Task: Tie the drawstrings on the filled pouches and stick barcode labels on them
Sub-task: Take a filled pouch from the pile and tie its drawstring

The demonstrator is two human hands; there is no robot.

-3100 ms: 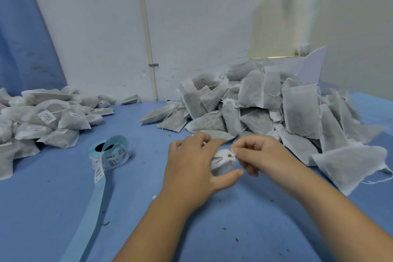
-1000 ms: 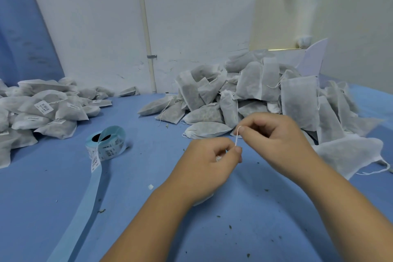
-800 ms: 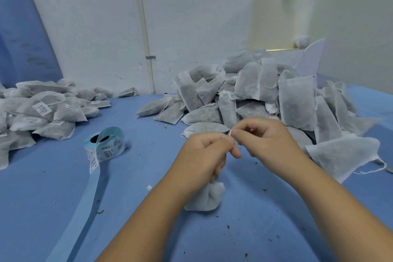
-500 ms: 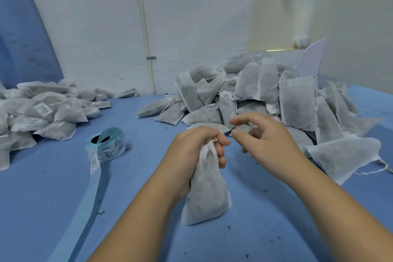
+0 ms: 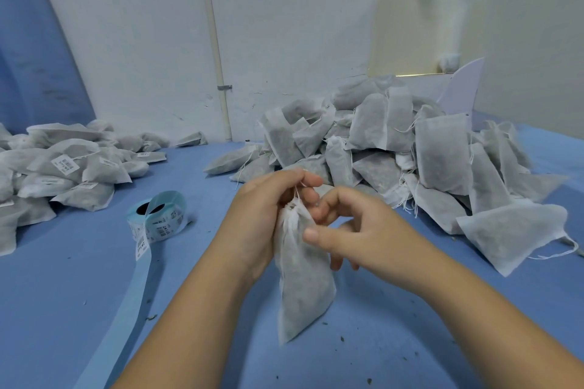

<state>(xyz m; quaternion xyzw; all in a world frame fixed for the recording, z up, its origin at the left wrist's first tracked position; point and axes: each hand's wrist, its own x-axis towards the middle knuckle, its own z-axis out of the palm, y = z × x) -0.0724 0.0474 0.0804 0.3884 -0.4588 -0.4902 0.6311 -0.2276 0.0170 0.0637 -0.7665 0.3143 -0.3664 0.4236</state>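
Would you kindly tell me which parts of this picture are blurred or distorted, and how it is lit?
Head view: left hand, right hand and pouch are sharp; the opening at top right is smeared; the wide lens bows the wall pipe; light is soft, shadows faint.

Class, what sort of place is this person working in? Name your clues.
Probably a small packing workshop: a heap of filled pouches on the blue table, a pile of labelled pouches at left, a roll of barcode labels between them, and the left hand and right hand holding one pouch.
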